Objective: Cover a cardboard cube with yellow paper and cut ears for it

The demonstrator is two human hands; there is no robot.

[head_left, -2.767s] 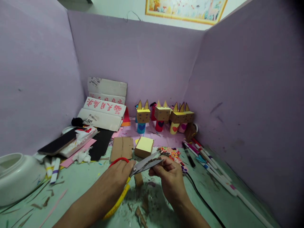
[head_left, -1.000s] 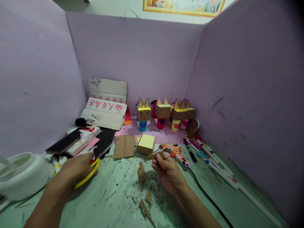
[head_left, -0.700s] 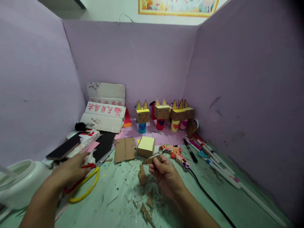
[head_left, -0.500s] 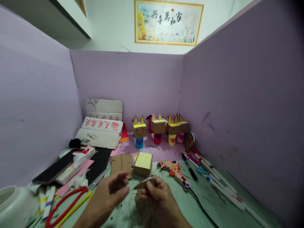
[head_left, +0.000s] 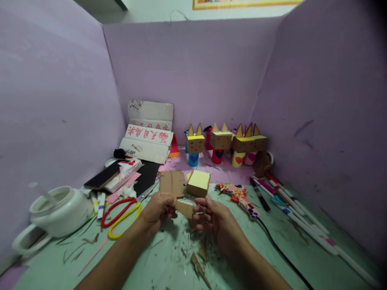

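Note:
Pinched in my left hand (head_left: pixel 161 208) is a small piece of cardboard (head_left: pixel 184 209) with a ribbed brown face. My right hand (head_left: pixel 213 215) is beside its right end, fingers apart; whether a fingertip touches the piece I cannot tell. Just beyond the hands sit a small cardboard box (head_left: pixel 198 183) with a pale yellow top and a flat square of cardboard (head_left: pixel 172 183). Torn cardboard scraps (head_left: pixel 199 270) lie on the green tabletop below my hands.
Scissors (head_left: pixel 121 219) with red and yellow handles lie left, near a white pot (head_left: pixel 62 211). A patterned glue gun (head_left: pixel 238 198) with a black cable and several markers (head_left: pixel 296 209) are at right. Box-headed cardboard figures (head_left: pixel 196 145) stand at the back, beside folded white cardboard (head_left: pixel 148 139).
The cardboard piece has passed from my right hand to my left. My right hand has loosened its fingers. The view has tilted down, showing more tabletop and scraps.

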